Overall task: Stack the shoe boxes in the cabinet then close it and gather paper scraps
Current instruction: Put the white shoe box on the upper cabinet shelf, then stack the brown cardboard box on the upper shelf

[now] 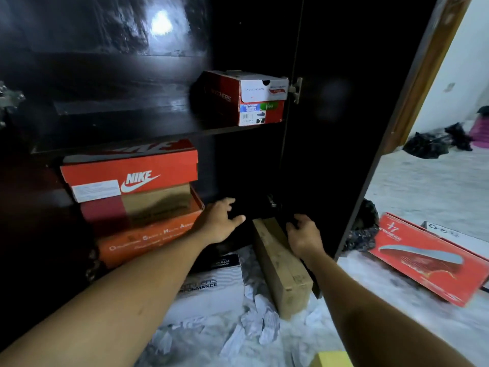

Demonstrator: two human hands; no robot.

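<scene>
Brown shoe box (281, 263) just under right hand (304, 238), grip open, left hand (221, 221) empty

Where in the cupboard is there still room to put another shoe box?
The upper shelf is bare left of the Skechers box. The bottom is dark and seems open right of the Nike stack, where the left hand reaches. The floor in front is crowded: plain brown box, white box, paper scraps.

single head view, angled forward and down, close to open cabinet (330, 115), floor (423, 181) visible
</scene>
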